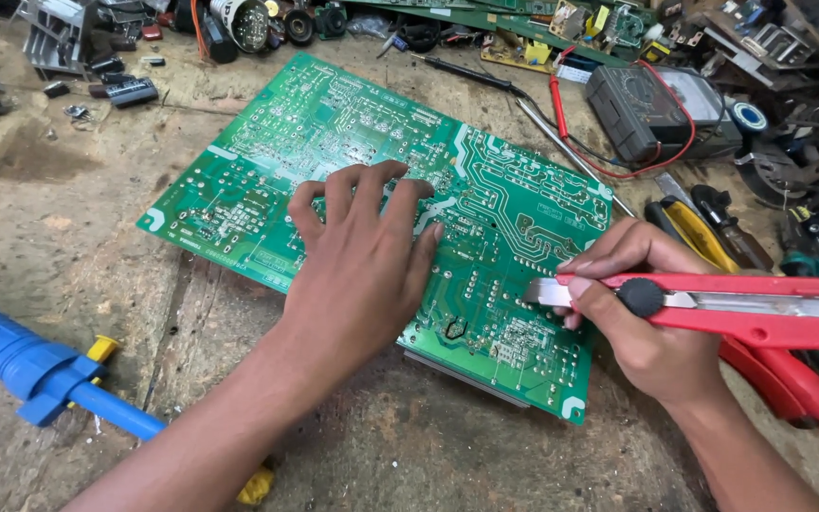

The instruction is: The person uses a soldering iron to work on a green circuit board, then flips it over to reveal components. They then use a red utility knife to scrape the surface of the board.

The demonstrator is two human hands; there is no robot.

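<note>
A worn wooden workbench (68, 218) is seen from above, strewn along its far edge with tools and parts. At its middle a large green circuit board (353, 142) is laid solder side up, turned at an angle. The board is pressed down by the left hand (362, 256), laid flat with fingers spread — nothing is clasped in it. At the board's right edge the right hand (637, 322) is closed around a red utility knife (741, 308), its short metal blade (547, 291) set against the green surface just beside the fingertips. A blue desoldering pump (40, 370) is left lying at the near left. Behind the knife a dark multimeter (642, 109) is placed — red leads are looped about it.
</note>
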